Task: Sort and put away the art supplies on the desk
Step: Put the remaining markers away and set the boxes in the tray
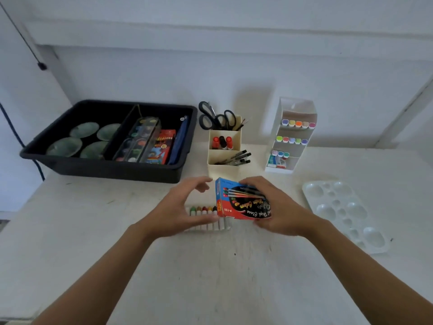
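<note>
The right hand grips the paint box over the counter, at 6 o'clock from the organizer. Its long axis runs 9-to-3. The left hand is loosely open over the paint tubes, caps toward 12.

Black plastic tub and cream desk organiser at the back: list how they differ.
The black plastic tub is wide, low and dark; the cream desk organiser is narrow, stepped and pale. The tub holds round green dishes and paint sets; the organiser holds black-handled scissors and pens set on end. Both are split into compartments.
</note>
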